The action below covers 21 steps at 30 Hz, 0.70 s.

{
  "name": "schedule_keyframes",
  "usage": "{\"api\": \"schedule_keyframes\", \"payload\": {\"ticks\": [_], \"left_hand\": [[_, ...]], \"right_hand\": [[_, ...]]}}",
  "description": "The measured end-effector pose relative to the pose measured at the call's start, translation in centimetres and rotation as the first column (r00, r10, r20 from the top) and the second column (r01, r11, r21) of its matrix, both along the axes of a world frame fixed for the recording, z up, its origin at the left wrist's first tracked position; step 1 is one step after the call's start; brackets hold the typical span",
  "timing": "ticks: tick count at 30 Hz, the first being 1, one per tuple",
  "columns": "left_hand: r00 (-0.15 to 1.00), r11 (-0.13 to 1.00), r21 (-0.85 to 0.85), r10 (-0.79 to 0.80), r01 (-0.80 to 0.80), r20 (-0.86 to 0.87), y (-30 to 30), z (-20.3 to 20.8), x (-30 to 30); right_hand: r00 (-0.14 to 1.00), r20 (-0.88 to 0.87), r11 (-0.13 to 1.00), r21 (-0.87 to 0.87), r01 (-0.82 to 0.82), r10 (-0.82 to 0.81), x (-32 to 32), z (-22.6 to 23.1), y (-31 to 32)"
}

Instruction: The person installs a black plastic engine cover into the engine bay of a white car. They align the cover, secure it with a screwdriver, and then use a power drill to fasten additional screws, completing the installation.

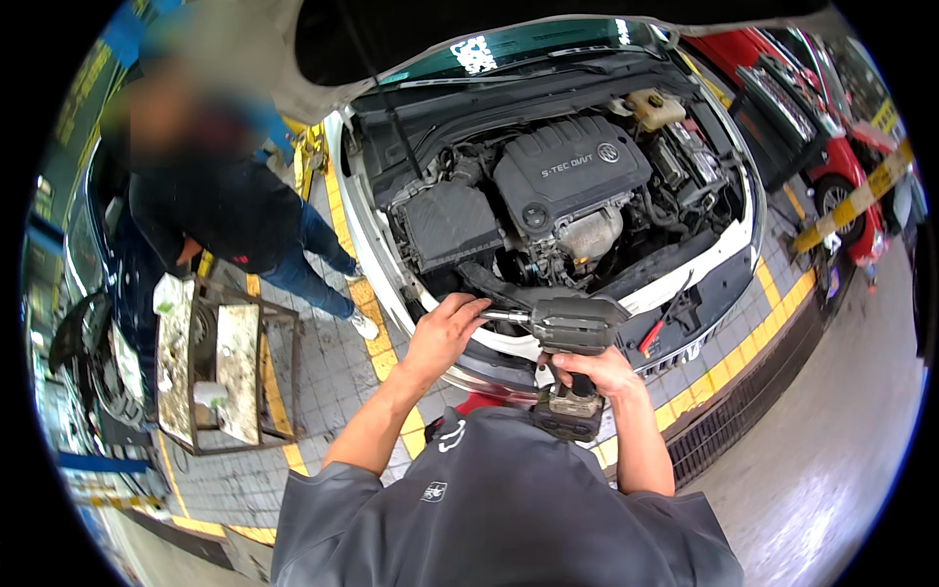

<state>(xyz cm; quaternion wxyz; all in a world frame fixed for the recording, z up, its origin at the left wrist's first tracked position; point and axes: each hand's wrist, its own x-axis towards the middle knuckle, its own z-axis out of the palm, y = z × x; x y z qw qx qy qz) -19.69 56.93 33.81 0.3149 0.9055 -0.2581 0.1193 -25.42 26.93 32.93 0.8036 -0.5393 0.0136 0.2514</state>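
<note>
My right hand (599,372) is wrapped round the handle of a black cordless impact driver (577,323), held level above the car's front edge with its nose to the left. A battery pack sits at the handle's foot. From the nose runs a slim metal extension (507,316). The fingers of my left hand (452,323) are closed at its far end; whether they grip only the shaft or a small part there is hidden. Just beyond lies the open engine bay, with a black engine cover (572,166) and a black air filter box (445,223).
A red-handled tool (651,336) lies on the car's front panel at right. The raised bonnet (284,39) hangs overhead. At left a person (220,196) stands beside a worn metal-framed bench (238,367). A yellow lift arm (851,207) and a red car (851,157) are at right.
</note>
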Motion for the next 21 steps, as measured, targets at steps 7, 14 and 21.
{"api": "schedule_keyframes", "payload": {"ticks": [7,14,21], "left_hand": [[0.791,0.756,-0.424,0.197,-0.499,-0.58,7.1,-8.0,11.7],[0.632,0.292,-0.576,0.149,-0.763,-0.761,19.6,-16.0,34.5],[0.601,0.289,-0.537,0.222,-0.793,-0.768,20.6,-18.3,56.8]], "right_hand": [[0.949,-0.044,0.947,-0.092,0.308,-0.313,-5.5,0.6,-3.5],[0.779,-0.163,0.755,-0.427,0.497,-0.605,-10.6,-1.0,-2.3],[0.529,-0.244,0.571,-0.518,0.637,-0.813,-14.9,-1.3,2.1]]}}
